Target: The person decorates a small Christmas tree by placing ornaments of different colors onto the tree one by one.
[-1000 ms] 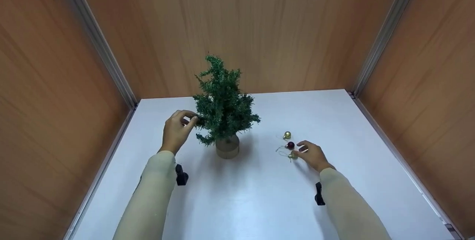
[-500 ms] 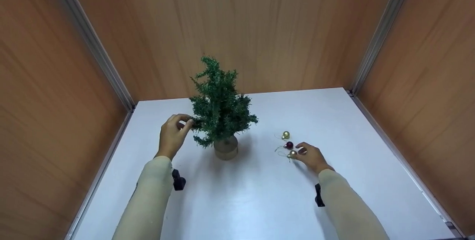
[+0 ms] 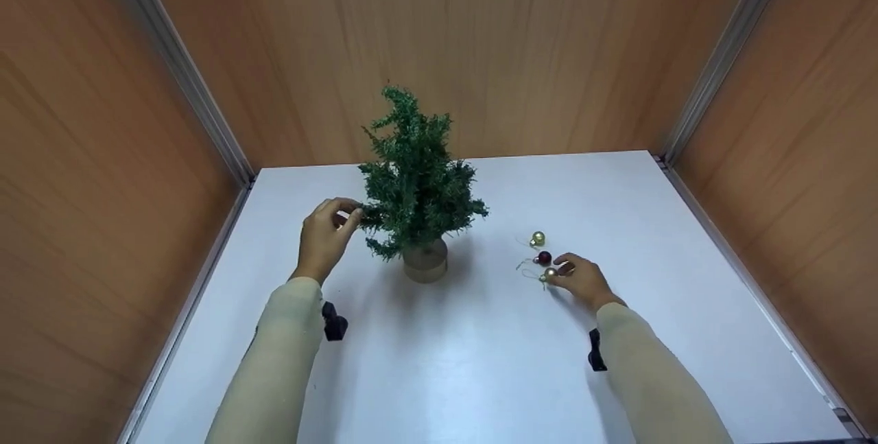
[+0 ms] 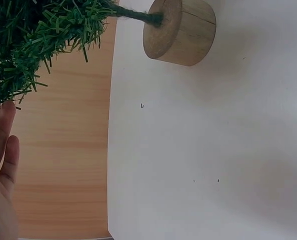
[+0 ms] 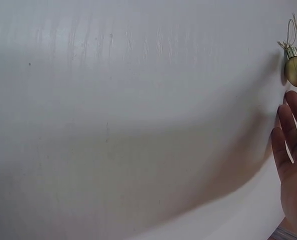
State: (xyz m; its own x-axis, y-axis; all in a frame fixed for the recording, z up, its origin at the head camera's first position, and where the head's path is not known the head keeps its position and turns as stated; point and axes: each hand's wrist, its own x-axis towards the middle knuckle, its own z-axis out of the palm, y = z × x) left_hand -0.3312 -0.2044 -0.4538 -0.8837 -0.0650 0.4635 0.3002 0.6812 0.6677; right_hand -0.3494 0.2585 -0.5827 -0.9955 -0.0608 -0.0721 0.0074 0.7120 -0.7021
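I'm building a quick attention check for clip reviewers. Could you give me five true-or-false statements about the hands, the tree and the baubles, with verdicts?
1. The left hand holds a branch of the artificial Christmas tree. True.

2. The tree is lying on its side. False: it stands upright on a round wooden base.

3. The right hand has its fingers at the nearest gold bauble. True.

4. Every bauble in view is gold. False: the dark red bauble sits between that gold one and the farther gold bauble.

5. In the head view, all the baubles are to the left of the tree. False: they are to its right.
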